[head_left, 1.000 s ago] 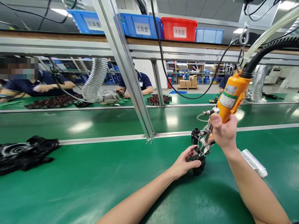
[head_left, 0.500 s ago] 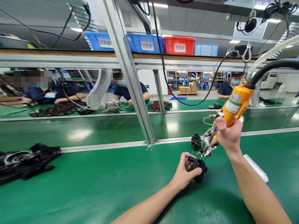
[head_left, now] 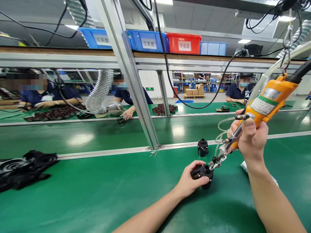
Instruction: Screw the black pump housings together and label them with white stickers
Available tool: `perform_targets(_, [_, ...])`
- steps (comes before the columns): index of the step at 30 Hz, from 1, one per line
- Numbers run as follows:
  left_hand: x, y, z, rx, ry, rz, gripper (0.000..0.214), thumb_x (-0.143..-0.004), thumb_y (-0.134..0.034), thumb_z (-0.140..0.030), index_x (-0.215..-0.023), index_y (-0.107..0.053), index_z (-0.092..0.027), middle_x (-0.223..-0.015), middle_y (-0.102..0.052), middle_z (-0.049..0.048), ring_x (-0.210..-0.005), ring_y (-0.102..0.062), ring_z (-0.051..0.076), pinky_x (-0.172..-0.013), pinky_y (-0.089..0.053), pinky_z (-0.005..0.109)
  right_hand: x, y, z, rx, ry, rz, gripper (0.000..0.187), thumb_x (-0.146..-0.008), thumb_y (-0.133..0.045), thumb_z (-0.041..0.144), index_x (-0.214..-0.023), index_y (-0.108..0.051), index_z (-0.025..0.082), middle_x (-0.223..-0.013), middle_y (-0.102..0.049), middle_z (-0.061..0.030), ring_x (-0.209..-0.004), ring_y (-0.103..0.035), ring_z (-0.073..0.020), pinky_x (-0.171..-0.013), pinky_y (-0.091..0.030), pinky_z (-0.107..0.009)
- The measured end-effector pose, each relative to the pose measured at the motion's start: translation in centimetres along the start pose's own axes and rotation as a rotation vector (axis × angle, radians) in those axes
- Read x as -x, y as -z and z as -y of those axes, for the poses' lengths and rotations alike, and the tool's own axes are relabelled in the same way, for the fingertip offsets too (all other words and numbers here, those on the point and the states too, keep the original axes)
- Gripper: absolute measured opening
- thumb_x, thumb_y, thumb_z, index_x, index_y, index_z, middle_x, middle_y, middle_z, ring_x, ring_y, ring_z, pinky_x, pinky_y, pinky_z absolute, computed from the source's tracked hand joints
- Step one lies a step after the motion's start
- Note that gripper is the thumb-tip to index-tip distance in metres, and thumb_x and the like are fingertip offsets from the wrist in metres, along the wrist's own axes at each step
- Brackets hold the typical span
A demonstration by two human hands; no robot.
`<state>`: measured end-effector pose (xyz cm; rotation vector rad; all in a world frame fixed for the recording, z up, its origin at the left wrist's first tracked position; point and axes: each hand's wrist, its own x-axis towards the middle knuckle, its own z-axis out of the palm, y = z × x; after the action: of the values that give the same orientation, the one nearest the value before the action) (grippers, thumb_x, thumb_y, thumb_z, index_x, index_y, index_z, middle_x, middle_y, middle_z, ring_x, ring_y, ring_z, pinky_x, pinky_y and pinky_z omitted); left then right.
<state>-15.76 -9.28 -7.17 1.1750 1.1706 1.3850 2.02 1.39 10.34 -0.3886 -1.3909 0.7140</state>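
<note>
My left hand [head_left: 191, 179] grips a small black pump-like housing [head_left: 206, 174] with a side spout, standing on the green bench. Its thumb lies across the front and the fingers wrap round the left side. In my right hand [head_left: 254, 139] is an orange electric screwdriver [head_left: 263, 103], held at a slant. The metal tip of the screwdriver meets the upper right edge of the housing. A second black housing [head_left: 202, 147] stands just behind, beside the metal strip.
Several loose screws [head_left: 153, 154] lie by the aluminium post [head_left: 136, 84]. Black moulded parts [head_left: 24, 168] are piled at left. A clear plastic packet [head_left: 245, 166] lies behind my right forearm. Co-workers sit across the bench. A hook [head_left: 288, 38] hangs over the screwdriver.
The screwdriver has swung right at its top, and its tip has come down onto the held housing. My right hand has shifted right. Across the bench, a co-worker's hand has reached forward.
</note>
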Motion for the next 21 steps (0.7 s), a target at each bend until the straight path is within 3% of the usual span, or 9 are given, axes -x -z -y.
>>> perform_targets(4, [0.0, 0.1, 0.1, -0.008, -0.01, -0.001, 0.059, -0.067, -0.095, -0.038, -0.114, -0.066, -0.018, -0.1, -0.07, 0.0032, -0.09, -0.064, 0.018, -0.084, -0.048, 0.029, 0.2, -0.6, 0.2, -0.055, -0.044, -0.001, 0.049, -0.084, -0.07, 0.068, -0.098, -0.062, 0.021, -0.064, -0.05, 0.0033, -0.059, -0.055, -0.0161, -0.06, -0.052, -0.032])
perform_targets(8, [-0.3, 0.2, 0.3, 0.015, 0.011, 0.029, 0.059, -0.066, -0.096, -0.039, -0.113, -0.065, -0.018, -0.103, -0.073, 0.0049, -0.091, -0.066, 0.02, -0.084, -0.049, 0.029, 0.9, -1.9, 0.1, -0.12, -0.122, 0.029, 0.053, -0.077, -0.076, 0.066, -0.098, -0.059, 0.021, -0.063, -0.052, 0.0043, -0.05, -0.048, -0.0125, -0.049, -0.046, -0.028])
perform_targets(13, [-0.3, 0.0, 0.1, 0.059, 0.051, 0.005, 0.06, -0.061, -0.098, -0.04, -0.108, -0.067, -0.018, -0.102, -0.073, 0.0045, -0.092, -0.067, 0.021, -0.085, -0.049, 0.03, 1.7, -3.3, 0.1, -0.031, -0.137, 0.064, 0.051, -0.074, -0.077, 0.065, -0.086, -0.056, 0.021, -0.059, -0.054, 0.0037, -0.049, -0.049, -0.013, -0.048, -0.045, -0.028])
perform_targets(21, [-0.2, -0.2, -0.1, 0.089, 0.057, 0.0, 0.062, -0.059, -0.099, -0.04, -0.109, -0.069, -0.019, -0.101, -0.072, 0.0036, -0.093, -0.066, 0.022, -0.089, -0.048, 0.033, 2.3, -3.7, -0.2, -0.009, -0.16, 0.082, 0.053, -0.072, -0.077, 0.067, -0.086, -0.055, 0.021, -0.058, -0.052, 0.005, -0.049, -0.048, -0.0127, -0.048, -0.043, -0.027])
